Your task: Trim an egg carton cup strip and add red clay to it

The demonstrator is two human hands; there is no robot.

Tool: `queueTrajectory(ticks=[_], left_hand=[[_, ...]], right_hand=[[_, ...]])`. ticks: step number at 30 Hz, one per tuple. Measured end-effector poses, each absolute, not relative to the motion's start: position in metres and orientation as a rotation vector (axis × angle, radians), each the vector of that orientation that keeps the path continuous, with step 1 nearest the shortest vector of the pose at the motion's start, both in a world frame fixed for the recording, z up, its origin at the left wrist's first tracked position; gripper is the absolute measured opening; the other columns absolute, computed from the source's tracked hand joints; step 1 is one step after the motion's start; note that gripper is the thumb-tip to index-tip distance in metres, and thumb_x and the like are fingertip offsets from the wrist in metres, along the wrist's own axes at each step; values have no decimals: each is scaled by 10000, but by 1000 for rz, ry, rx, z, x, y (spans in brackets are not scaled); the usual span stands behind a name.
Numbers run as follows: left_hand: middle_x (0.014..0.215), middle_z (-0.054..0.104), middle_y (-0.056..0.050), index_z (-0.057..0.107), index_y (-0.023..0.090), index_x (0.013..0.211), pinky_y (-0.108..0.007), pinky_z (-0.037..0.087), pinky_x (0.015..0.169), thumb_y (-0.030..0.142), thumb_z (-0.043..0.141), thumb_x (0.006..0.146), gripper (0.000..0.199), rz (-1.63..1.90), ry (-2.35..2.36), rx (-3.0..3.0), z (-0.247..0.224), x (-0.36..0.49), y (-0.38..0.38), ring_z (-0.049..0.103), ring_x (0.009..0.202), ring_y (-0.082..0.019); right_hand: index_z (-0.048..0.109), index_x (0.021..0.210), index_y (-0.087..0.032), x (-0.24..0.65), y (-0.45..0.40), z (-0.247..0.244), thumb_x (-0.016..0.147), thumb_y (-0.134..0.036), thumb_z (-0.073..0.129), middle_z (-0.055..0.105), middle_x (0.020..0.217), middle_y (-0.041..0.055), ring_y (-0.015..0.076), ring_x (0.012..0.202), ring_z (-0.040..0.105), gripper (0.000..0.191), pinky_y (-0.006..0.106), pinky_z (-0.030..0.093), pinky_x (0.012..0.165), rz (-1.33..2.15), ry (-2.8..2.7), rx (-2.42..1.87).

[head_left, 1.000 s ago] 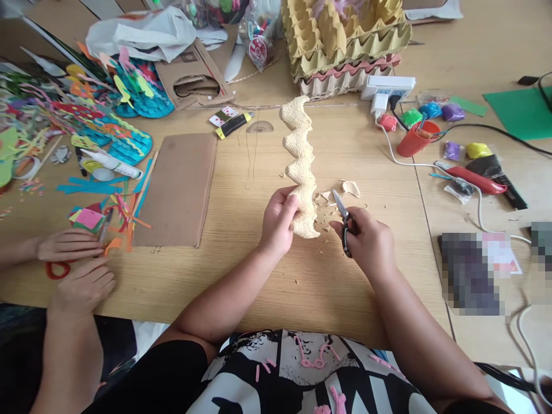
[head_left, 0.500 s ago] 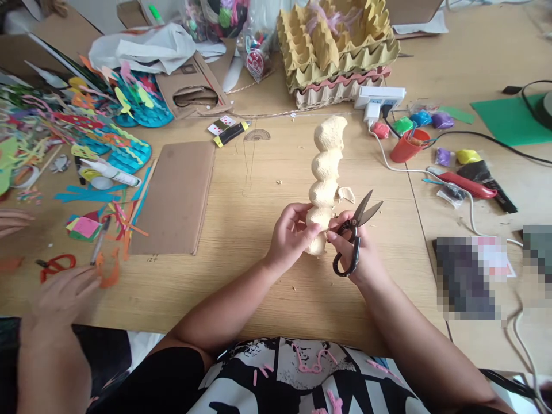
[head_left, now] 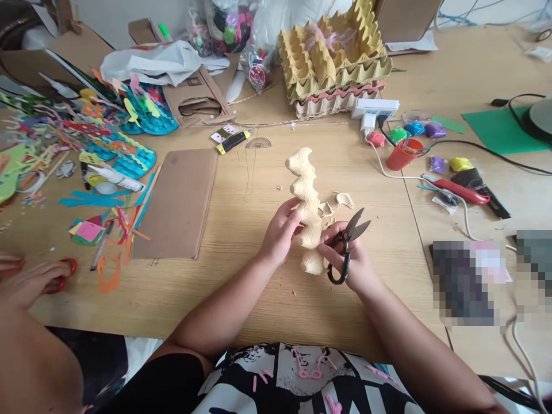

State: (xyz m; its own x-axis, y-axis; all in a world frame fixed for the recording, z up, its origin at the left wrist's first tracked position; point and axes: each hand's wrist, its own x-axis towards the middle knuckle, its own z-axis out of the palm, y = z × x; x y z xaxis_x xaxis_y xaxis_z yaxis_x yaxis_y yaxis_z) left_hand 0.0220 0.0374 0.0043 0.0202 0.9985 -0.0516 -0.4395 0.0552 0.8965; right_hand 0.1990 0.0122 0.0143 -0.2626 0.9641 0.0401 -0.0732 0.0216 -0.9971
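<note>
A cream strip of egg-carton cups [head_left: 307,213] is held over the table, its lower end toward my body. My left hand [head_left: 280,233] is closed around the strip's left side near the middle. Black-handled scissors [head_left: 345,247] are in my right hand [head_left: 356,264], blades apart and pointing up and away to the right. The fingertips of that hand also touch the strip's right edge, near its lower part. Small cut-off carton scraps [head_left: 344,200] lie just beyond the strip on the right.
Stacked egg trays [head_left: 336,63] stand at the back beside a white power strip [head_left: 375,108]. Brown cardboard [head_left: 175,204] and colourful crafts [head_left: 129,155] lie left. Another person's hand [head_left: 32,282] touches red scissors at far left. A red cup [head_left: 404,154] stands right.
The strip has tilted, its far end moving left and nearer, uncovering more scraps. Both my hands have shifted slightly left. The other person's hand has moved left onto the red scissors.
</note>
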Motion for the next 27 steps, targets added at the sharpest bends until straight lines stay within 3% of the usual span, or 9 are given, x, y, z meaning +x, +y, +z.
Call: queueTrajectory(ticks=[3, 5, 12, 22, 27], left_hand=[[1089, 803, -68, 725, 241, 1284, -326, 599, 783, 599, 687, 969, 478, 1355, 903, 875, 4, 19, 37, 766, 945, -223], [1075, 807, -66, 743, 257, 1259, -341, 602, 794, 586, 686, 970, 442, 1365, 895, 894, 3, 18, 36, 767, 950, -231], [944, 800, -46, 745, 256, 1150, -343, 596, 703, 647, 832, 817, 521, 1241, 771, 782, 17, 21, 30, 751, 796, -217], [868, 780, -43, 741, 218, 1137, -306, 577, 662, 672, 839, 803, 572, 1155, 727, 711, 25, 21, 26, 695, 707, -179], [909, 783, -70, 728, 188, 1181, -317, 604, 728, 664, 828, 823, 603, 1119, 697, 737, 23, 22, 24, 722, 785, -191]], right_hand=[[483, 1044, -280, 206, 14, 23, 945, -536, 731, 708, 906, 15, 186, 792, 679, 370, 314, 551, 694, 1312, -1506, -1066], [516, 1049, -269, 214, 17, 28, 972, -591, 669, 713, 822, 10, 192, 717, 674, 365, 312, 525, 646, 1245, -1651, -1171], [648, 1053, -265, 225, 21, 36, 942, -638, 669, 645, 640, -30, 191, 572, 593, 390, 301, 418, 573, 916, -1878, -1580], [717, 1073, -244, 224, 22, 35, 907, -340, 676, 656, 720, 1, 191, 663, 620, 196, 299, 435, 640, 596, -1924, -1454], [714, 1006, -230, 224, 24, 30, 913, -334, 685, 614, 696, -9, 175, 633, 578, 142, 294, 407, 618, 405, -1940, -1424]])
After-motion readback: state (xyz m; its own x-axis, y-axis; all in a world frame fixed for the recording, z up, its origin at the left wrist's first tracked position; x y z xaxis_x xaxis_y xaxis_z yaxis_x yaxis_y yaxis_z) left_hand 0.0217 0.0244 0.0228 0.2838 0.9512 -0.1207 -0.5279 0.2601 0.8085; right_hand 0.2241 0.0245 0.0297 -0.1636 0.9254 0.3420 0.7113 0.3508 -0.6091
